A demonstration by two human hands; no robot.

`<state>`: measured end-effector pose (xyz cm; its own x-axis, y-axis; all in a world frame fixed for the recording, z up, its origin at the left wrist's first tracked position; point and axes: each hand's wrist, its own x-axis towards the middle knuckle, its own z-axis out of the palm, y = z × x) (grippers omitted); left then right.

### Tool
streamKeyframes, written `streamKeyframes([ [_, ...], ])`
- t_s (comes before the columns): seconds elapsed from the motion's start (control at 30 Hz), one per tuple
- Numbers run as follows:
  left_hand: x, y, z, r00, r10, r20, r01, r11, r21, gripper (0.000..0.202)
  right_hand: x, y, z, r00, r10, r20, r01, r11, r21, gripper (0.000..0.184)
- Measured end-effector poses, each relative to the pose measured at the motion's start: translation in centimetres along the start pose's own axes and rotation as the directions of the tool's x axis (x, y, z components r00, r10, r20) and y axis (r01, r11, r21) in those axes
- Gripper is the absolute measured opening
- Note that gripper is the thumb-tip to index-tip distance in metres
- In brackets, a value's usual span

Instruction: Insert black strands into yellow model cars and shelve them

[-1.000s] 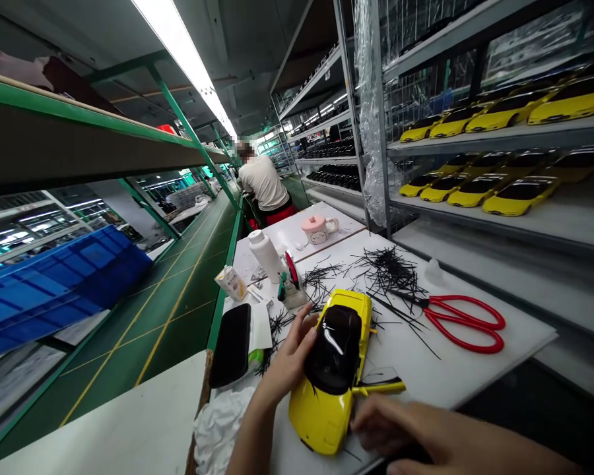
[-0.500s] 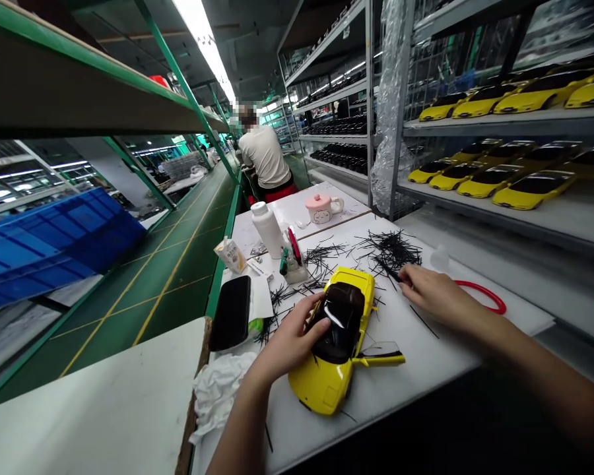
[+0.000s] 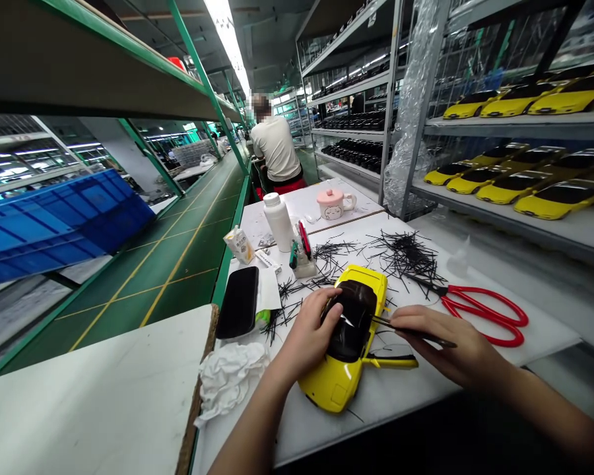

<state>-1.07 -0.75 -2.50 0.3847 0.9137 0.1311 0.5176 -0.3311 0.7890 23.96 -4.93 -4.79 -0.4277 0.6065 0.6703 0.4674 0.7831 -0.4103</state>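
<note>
Roughly: left hand [image 3: 309, 328] closed over yellow model car [image 3: 334, 389] | right hand [image 3: 428, 336] pinching thin dark tool [image 3: 443, 342], kind unclear

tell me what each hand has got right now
Left hand: closed over the glossy black roof of a yellow model sports car, holding it.
Right hand: closed, holding a thin dark tool, maybe tweezers.

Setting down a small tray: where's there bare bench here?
Bare white bench lies right of the red scissors, and another patch between the yellow model car's open door and the near edge. Black strands crowd behind the car.
</note>
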Motion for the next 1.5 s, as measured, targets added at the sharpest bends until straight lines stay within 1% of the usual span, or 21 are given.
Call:
streamKeyframes([
  [0.1,0.0,0.0,0.0,1.0,0.011,-0.004,-0.011,1.0,0.006,0.031,-0.8,0.3,0.4,0.998,-0.064,0.003,0.064,0.993,-0.095,0.03],
  [0.23,0.0,0.0,0.1,1.0,0.025,-0.015,-0.025,1.0,0.016,0.03,-1.3,0.2,0.6,0.977,-0.201,0.077,0.213,0.954,-0.21,0.033],
  [0.33,0.0,0.1,0.2,0.999,0.041,-0.027,-0.041,0.999,0.02,0.029,-1.3,0.1,0.8,0.965,-0.246,0.088,0.261,0.934,-0.243,0.033],
  [0.43,-0.1,0.4,0.2,0.997,0.071,-0.04,-0.069,0.997,0.043,0.027,-1.1,0.1,0.9,0.974,-0.216,0.064,0.225,0.951,-0.21,0.031],
  [0.53,-0.1,0.7,0.3,0.993,0.101,-0.054,-0.097,0.993,0.063,0.026,-0.7,0.1,0.7,0.992,-0.118,0.034,0.121,0.988,-0.097,0.032],
  [0.63,-0.1,1.0,0.4,0.99,0.124,-0.066,-0.121,0.991,0.057,0.024,-0.5,0.2,0.3,1.0,-0.007,0.002,0.007,1.0,0.023,0.03],
  [0.73,-0.1,1.3,0.5,0.986,0.147,-0.076,-0.143,0.988,0.054,0.023,-0.5,0.4,0.1,0.999,0.04,-0.01,-0.039,0.996,0.085,0.027],
  [0.8,-0.1,1.5,0.7,0.984,0.157,-0.081,-0.152,0.986,0.07,0.023,-0.6,0.3,0.1,1.0,0.001,-0.011,0.0,0.998,0.067,0.028],
  [0.87,-0.1,1.7,0.8,0.984,0.163,-0.069,-0.156,0.983,0.093,0.025,-0.6,-0.1,0.1,0.995,-0.101,0.017,0.101,0.995,-0.007,0.03],
  [0.97,-0.1,1.8,0.8,0.987,0.159,-0.039,-0.152,0.98,0.131,0.028,-0.1,-0.9,0.2,0.967,-0.234,0.099,0.246,0.961,-0.128,0.031],
  [1.03,0.0,1.8,0.8,0.987,0.154,-0.04,-0.146,0.978,0.148,0.029,0.4,-1.3,0.1,0.95,-0.272,0.152,0.295,0.941,-0.165,0.031],
  [1.13,0.0,1.8,0.8,0.986,0.155,-0.054,-0.145,0.977,0.154,0.028,0.9,-1.3,-0.1,0.926,-0.306,0.22,0.345,0.923,-0.169,0.029],
  [1.23,-0.1,1.8,0.8,0.985,0.161,-0.066,-0.15,0.977,0.154,0.028,0.8,-1.1,-0.2,0.917,-0.322,0.235,0.361,0.921,-0.146,0.027],
  [1.33,0.0,1.7,0.9,0.983,0.168,-0.069,-0.156,0.976,0.153,0.028,0.3,-0.8,-0.1,0.923,-0.323,0.209,0.352,0.929,-0.116,0.026],
  [1.43,0.0,1.6,0.9,0.982,0.177,-0.07,-0.163,0.972,0.166,0.028,-0.2,-0.5,-0.2,0.946,-0.276,0.168,0.288,0.956,-0.052,0.028],
  [1.5,-0.1,1.6,0.9,0.981,0.181,-0.071,-0.166,0.969,0.181,0.028,-0.5,-0.2,-0.2,0.967,-0.212,0.143,0.209,0.977,0.038,0.032],
])
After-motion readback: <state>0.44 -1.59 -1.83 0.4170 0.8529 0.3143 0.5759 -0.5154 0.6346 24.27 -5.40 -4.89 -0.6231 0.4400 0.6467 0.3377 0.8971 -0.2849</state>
